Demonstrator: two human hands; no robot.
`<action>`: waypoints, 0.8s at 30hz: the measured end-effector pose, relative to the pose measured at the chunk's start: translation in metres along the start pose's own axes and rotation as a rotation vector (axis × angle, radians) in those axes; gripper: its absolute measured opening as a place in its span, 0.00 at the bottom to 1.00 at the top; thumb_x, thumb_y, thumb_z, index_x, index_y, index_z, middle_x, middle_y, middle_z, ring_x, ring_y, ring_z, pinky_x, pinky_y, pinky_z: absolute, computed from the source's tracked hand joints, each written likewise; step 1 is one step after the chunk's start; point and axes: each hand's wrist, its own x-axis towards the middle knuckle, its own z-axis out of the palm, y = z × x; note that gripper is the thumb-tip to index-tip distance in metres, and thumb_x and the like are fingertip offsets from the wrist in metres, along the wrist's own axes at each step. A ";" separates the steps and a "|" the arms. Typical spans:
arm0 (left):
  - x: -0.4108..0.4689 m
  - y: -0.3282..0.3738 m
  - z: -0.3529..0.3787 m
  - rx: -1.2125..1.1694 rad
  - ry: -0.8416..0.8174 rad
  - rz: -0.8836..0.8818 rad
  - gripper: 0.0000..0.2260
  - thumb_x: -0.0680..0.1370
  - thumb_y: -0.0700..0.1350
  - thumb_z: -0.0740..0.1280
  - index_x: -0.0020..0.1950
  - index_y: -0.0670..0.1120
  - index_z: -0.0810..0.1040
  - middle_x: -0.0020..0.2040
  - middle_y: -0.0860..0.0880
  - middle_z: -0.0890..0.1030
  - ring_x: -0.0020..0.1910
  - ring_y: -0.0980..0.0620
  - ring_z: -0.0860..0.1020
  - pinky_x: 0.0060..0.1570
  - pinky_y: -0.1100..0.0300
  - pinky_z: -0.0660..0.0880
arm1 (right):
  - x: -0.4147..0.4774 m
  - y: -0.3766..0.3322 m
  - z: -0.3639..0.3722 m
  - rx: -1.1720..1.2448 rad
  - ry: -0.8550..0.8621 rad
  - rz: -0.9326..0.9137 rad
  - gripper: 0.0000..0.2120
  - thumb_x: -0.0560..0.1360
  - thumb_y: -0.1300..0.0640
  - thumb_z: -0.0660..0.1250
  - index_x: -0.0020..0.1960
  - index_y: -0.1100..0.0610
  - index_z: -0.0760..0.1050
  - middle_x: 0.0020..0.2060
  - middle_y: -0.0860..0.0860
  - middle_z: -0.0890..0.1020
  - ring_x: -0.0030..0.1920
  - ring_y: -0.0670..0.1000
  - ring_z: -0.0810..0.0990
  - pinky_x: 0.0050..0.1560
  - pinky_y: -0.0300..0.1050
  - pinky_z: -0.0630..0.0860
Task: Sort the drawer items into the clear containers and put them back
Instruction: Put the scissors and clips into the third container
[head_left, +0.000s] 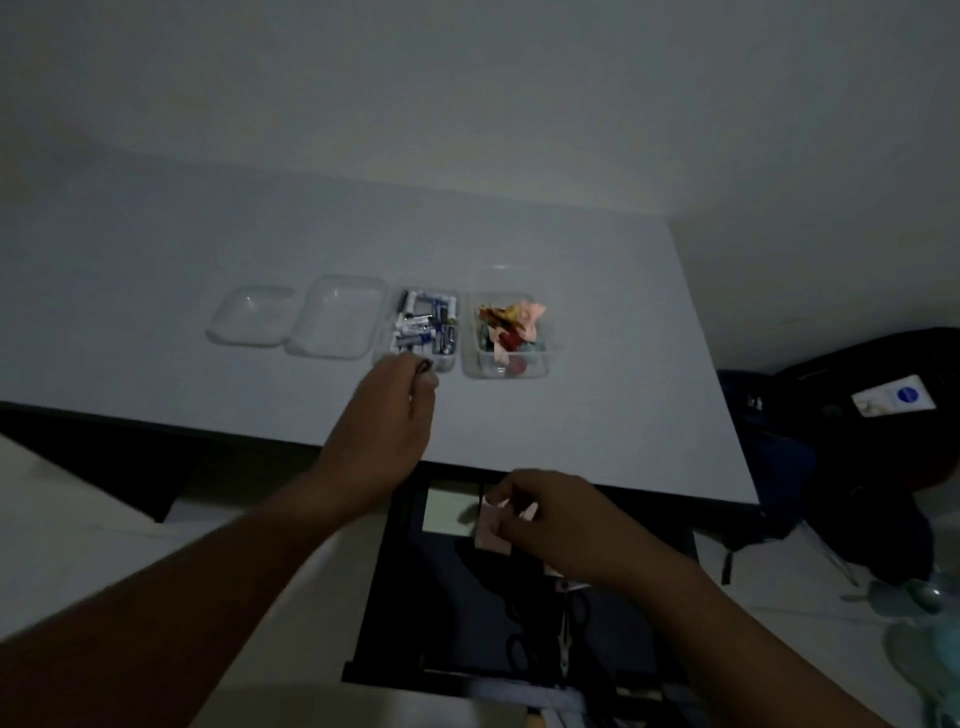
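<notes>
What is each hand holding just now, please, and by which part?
The left hand pinches a small dark item at its fingertips, the held part hidden. The right hand pinches a pink slip by its upper edge.

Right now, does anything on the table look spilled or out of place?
Nothing has spilled. Only the colourful scraps seem to pile up past the rim of the right-hand container, and the batteries lie jumbled in theirs.

My one camera sits on my head, close above, facing forward and steeply down, so the white table (623, 415) lies under and beyond my left hand (384, 415) and the open drawer (441, 613) beneath my right hand (556, 519), nearest the lens.
</notes>
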 end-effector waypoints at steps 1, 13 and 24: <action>0.020 -0.007 0.000 0.047 0.023 -0.018 0.10 0.84 0.47 0.58 0.51 0.47 0.77 0.47 0.47 0.73 0.46 0.47 0.75 0.49 0.51 0.74 | 0.007 -0.005 -0.005 0.007 0.009 0.009 0.10 0.76 0.50 0.69 0.56 0.46 0.81 0.48 0.42 0.83 0.44 0.37 0.80 0.47 0.34 0.77; 0.123 -0.049 0.031 0.491 -0.153 -0.214 0.15 0.74 0.57 0.67 0.58 0.54 0.82 0.59 0.46 0.82 0.65 0.39 0.73 0.66 0.42 0.62 | 0.022 0.067 -0.017 -0.199 -0.308 0.359 0.08 0.76 0.55 0.70 0.53 0.54 0.85 0.48 0.51 0.87 0.50 0.52 0.86 0.55 0.49 0.82; 0.045 -0.026 0.021 0.231 0.108 0.023 0.10 0.79 0.54 0.65 0.58 0.53 0.79 0.56 0.50 0.80 0.58 0.45 0.72 0.55 0.49 0.65 | -0.004 0.112 0.021 -0.207 -0.260 0.445 0.13 0.79 0.54 0.67 0.60 0.58 0.82 0.56 0.57 0.84 0.46 0.51 0.81 0.34 0.34 0.72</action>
